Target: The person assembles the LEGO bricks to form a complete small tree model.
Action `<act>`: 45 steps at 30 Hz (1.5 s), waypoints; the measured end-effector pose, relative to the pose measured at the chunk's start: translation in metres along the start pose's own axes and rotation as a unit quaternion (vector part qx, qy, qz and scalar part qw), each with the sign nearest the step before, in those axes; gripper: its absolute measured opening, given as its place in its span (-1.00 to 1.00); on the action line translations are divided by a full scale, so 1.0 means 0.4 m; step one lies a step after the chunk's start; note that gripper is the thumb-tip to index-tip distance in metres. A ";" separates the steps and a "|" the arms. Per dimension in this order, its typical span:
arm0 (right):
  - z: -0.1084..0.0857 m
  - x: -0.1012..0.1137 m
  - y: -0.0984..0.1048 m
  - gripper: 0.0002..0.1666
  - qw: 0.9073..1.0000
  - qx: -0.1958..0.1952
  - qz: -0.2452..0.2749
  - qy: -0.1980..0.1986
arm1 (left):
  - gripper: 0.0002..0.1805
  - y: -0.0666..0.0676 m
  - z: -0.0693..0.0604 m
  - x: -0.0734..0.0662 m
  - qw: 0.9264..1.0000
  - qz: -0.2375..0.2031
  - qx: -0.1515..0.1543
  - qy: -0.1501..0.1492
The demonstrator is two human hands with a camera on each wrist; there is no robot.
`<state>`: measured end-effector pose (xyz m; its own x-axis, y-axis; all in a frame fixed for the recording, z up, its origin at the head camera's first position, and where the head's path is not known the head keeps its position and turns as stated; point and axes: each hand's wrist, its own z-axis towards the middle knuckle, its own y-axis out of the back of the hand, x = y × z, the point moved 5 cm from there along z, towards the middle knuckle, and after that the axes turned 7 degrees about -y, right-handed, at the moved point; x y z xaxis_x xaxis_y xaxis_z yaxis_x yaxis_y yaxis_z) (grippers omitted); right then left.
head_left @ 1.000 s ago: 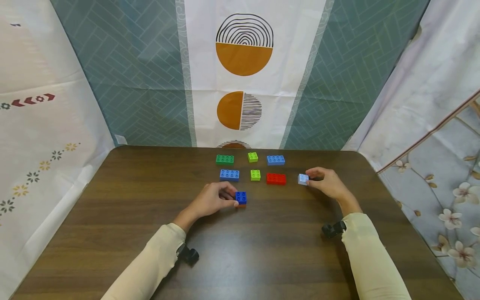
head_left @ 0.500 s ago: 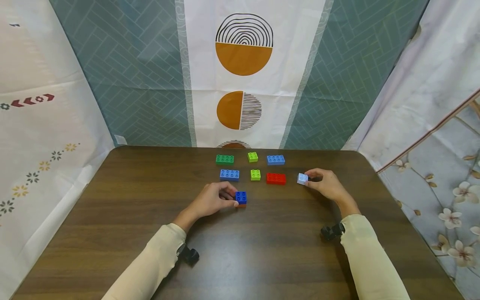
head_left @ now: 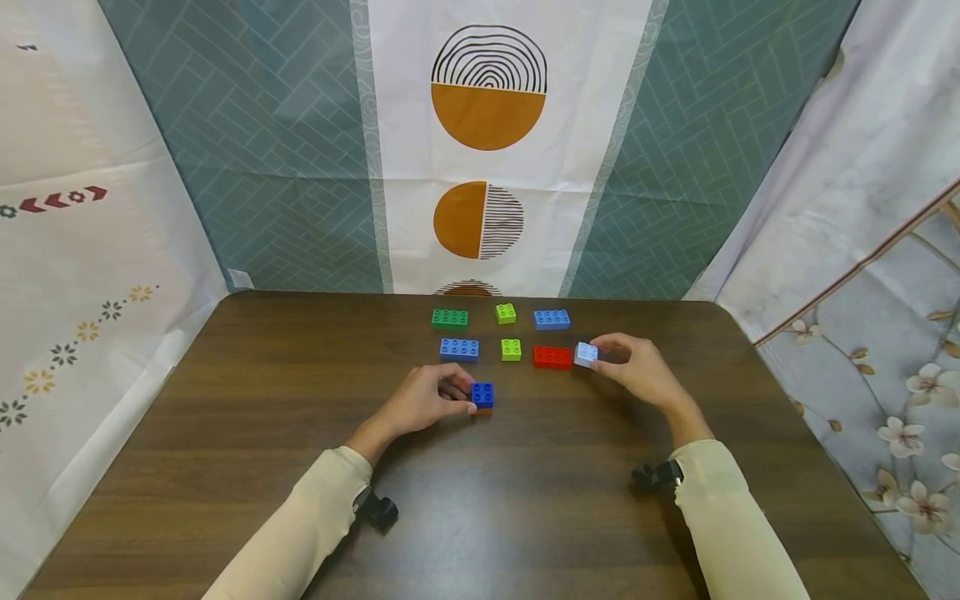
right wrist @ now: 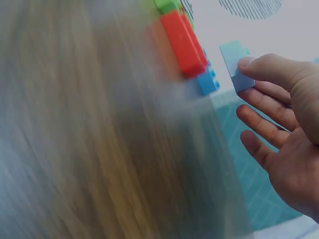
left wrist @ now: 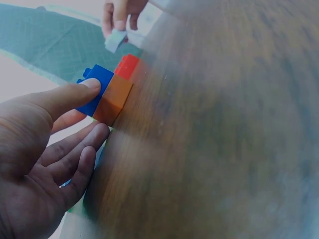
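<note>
Near the middle of the table, my left hand (head_left: 429,402) pinches a dark blue brick (head_left: 482,394) between thumb and fingers. That brick sits on top of an orange brick (left wrist: 113,97), which stands on the wood. My right hand (head_left: 645,372) pinches a small light blue brick (head_left: 586,354), thumb on one side and fingers behind. In the right wrist view this light blue brick (right wrist: 236,64) hangs above the table, apart from the others. Just left of it in the head view lies a red brick (head_left: 552,358).
Two rows of loose bricks lie beyond the left hand: a green brick (head_left: 450,319), blue bricks (head_left: 459,350), and lime bricks (head_left: 511,350). The brown table (head_left: 300,350) ends at a patterned cloth (head_left: 300,167) behind; more cloth hangs at both sides.
My right hand has moved left with the light blue brick, lifting it and bringing it near the red brick. The left hand and its two stacked bricks have stayed in place.
</note>
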<state>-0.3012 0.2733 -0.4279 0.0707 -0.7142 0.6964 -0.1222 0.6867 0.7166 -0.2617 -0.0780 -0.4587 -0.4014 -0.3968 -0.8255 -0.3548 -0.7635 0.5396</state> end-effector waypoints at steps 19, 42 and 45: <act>-0.036 0.163 -0.094 -0.59 0.995 0.034 0.057 0.072 | -0.71 -0.001 0.005 0.000 1.000 0.005 -0.006 -0.008; -0.062 0.276 -0.239 -0.58 0.987 0.094 0.055 0.119 | -0.70 0.001 0.002 0.001 1.000 0.010 -0.009 -0.011; -0.060 0.279 -0.251 -0.59 0.986 0.101 0.055 0.119 | -0.70 0.000 0.003 0.000 1.000 0.007 -0.009 -0.012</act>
<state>-0.2573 0.1277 -0.4212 0.2731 -0.5681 0.7763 -0.3352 0.7003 0.6303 -0.2626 -0.0773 -0.4584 -0.4271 -0.3955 -0.8131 -0.3341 -0.7666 0.5484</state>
